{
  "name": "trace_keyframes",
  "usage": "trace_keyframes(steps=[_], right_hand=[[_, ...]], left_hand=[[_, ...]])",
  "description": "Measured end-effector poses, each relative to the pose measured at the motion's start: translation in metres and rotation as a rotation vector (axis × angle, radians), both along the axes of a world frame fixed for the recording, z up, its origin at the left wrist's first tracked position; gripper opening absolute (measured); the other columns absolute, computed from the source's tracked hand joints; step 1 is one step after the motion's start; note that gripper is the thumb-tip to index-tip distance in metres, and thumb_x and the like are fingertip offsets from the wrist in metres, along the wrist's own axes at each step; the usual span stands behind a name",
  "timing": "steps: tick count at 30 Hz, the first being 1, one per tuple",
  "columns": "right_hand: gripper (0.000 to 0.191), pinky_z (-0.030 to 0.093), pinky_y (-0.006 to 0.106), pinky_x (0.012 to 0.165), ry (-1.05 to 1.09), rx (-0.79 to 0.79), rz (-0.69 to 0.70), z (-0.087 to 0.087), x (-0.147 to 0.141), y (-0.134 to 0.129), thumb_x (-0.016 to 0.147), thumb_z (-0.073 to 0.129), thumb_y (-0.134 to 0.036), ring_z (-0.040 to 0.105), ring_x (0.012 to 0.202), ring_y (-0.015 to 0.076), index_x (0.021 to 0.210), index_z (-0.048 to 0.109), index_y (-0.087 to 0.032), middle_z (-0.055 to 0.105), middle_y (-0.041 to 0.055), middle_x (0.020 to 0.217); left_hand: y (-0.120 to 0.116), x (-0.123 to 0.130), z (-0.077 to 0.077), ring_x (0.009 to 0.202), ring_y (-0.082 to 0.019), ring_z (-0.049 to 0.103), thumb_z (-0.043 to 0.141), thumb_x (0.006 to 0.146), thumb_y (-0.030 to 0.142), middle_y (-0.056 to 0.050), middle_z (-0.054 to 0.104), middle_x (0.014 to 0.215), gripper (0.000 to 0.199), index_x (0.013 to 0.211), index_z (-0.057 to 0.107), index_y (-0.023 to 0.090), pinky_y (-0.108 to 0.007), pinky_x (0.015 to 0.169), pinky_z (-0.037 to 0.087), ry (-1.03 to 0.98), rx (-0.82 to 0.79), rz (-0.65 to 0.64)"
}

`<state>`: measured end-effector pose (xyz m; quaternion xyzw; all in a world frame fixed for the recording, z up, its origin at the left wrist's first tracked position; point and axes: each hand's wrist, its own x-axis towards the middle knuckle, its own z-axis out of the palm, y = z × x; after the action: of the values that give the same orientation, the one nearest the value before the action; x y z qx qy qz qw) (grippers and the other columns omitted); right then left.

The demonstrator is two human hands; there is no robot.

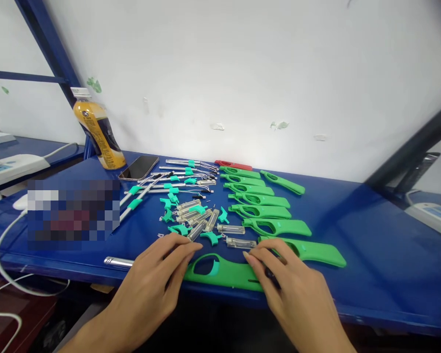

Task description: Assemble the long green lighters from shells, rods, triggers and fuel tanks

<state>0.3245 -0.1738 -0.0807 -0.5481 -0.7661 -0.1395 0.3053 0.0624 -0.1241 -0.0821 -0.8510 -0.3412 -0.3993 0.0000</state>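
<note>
A green utility lighter [226, 273] lies lengthwise along the table's front edge between my hands. Its metal tube [118, 263] sticks out to the left, and a teal trigger [215, 268] shows in its finger opening. My left hand [156, 279] is closed around the neck, thumb and fingers pinched together. At the handle end, my right hand [288, 282] grips the lighter with bent fingers. A small black part [272, 278] shows under the right fingers; its kind is unclear. Just beyond lie loose teal triggers [211, 238] and clear fuel tanks [241, 243].
Several green lighter shells [279, 226] and a red one [234, 165] lie in a column at right. Metal tubes with wires [183, 169] are behind. A phone [138, 167], a yellow bottle [99, 130] and a white cable [2, 240] occupy the left. A white wall [250, 73] stands behind.
</note>
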Motion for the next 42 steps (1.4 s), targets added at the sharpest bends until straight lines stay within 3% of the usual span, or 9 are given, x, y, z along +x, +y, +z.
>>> trace_keyframes(steps=[4,8,10,12,16,19,22,28,42], right_hand=[[0.033,0.039,0.026,0.041,0.101,0.044,-0.059,-0.001,-0.003,-0.001,0.116,0.048,-0.040,0.068,0.056,0.0121,0.105,0.075,-0.024,0.071,0.0039,0.097],[0.020,0.051,0.026,0.058,0.339,0.028,-0.012,0.020,0.005,-0.015,0.109,0.062,-0.042,0.069,0.073,0.0164,0.104,0.074,-0.027,0.064,0.0020,0.089],[0.033,0.050,0.028,0.059,0.580,-0.016,0.067,0.038,0.011,-0.021,0.110,0.056,-0.043,0.061,0.069,0.0168,0.084,0.067,-0.026,0.060,0.0014,0.079],[0.049,0.042,0.027,0.048,0.909,-0.055,0.255,0.056,0.016,-0.024,0.111,0.051,-0.046,0.047,0.058,0.0161,0.067,0.051,-0.025,0.048,0.0005,0.064],[0.051,0.035,0.026,0.041,1.446,-0.153,0.690,0.088,0.010,-0.019,0.111,0.047,-0.045,0.030,0.051,0.0138,0.065,0.038,-0.024,0.034,-0.0023,0.060],[0.047,0.034,0.025,0.045,1.635,-0.146,0.701,0.106,-0.007,-0.014,0.109,0.048,-0.039,0.026,0.052,0.0129,0.066,0.035,-0.023,0.031,-0.0038,0.061],[0.046,0.030,0.025,0.044,1.647,-0.119,0.710,0.112,-0.020,-0.009,0.105,0.047,-0.037,0.023,0.051,0.0124,0.064,0.030,-0.023,0.025,-0.0049,0.059],[0.046,0.031,0.024,0.045,1.609,-0.124,0.742,0.108,-0.026,0.003,0.107,0.039,-0.033,0.023,0.050,0.0118,0.064,0.028,-0.022,0.023,-0.0049,0.058],[0.045,0.032,0.023,0.046,1.603,-0.148,0.753,0.106,-0.031,0.004,0.107,0.037,-0.033,0.024,0.051,0.0115,0.064,0.028,-0.022,0.023,-0.0052,0.058]], left_hand=[[0.002,-0.002,-0.004,0.099,-0.015,0.074,0.053,0.111,0.014,-0.004,0.073,0.112,0.026,0.125,0.073,0.023,-0.024,0.094,0.059,0.005,0.037,0.016],[-0.002,-0.001,0.000,0.093,-0.014,0.073,0.057,0.109,0.011,-0.002,0.074,0.108,0.028,0.129,0.069,0.026,-0.024,0.089,0.059,-0.051,0.074,0.003],[-0.006,0.004,0.008,0.089,-0.013,0.074,0.060,0.109,0.013,0.000,0.075,0.104,0.023,0.124,0.069,0.028,-0.023,0.087,0.061,-0.094,0.058,-0.019],[-0.009,0.014,0.019,0.088,-0.013,0.076,0.061,0.110,0.018,0.002,0.077,0.101,0.015,0.116,0.070,0.029,-0.022,0.085,0.062,-0.130,0.020,-0.070],[-0.009,0.043,0.035,0.088,-0.010,0.077,0.061,0.111,0.021,0.004,0.079,0.098,0.012,0.107,0.071,0.027,-0.016,0.085,0.061,-0.177,-0.039,-0.223],[-0.005,0.061,0.038,0.085,-0.010,0.077,0.064,0.109,0.020,0.004,0.079,0.094,0.012,0.103,0.072,0.025,-0.015,0.084,0.061,-0.207,-0.077,-0.292],[0.000,0.071,0.034,0.083,-0.012,0.078,0.066,0.107,0.019,0.002,0.079,0.093,0.011,0.101,0.073,0.024,-0.018,0.079,0.062,-0.233,-0.122,-0.329],[0.000,0.077,0.028,0.081,-0.015,0.079,0.069,0.104,0.019,0.000,0.081,0.092,0.012,0.100,0.077,0.025,-0.023,0.076,0.065,-0.245,-0.220,-0.333],[0.001,0.075,0.026,0.082,-0.013,0.076,0.078,0.095,0.010,0.004,0.081,0.093,0.017,0.100,0.079,0.026,-0.019,0.076,0.061,-0.282,-0.299,-0.340]])
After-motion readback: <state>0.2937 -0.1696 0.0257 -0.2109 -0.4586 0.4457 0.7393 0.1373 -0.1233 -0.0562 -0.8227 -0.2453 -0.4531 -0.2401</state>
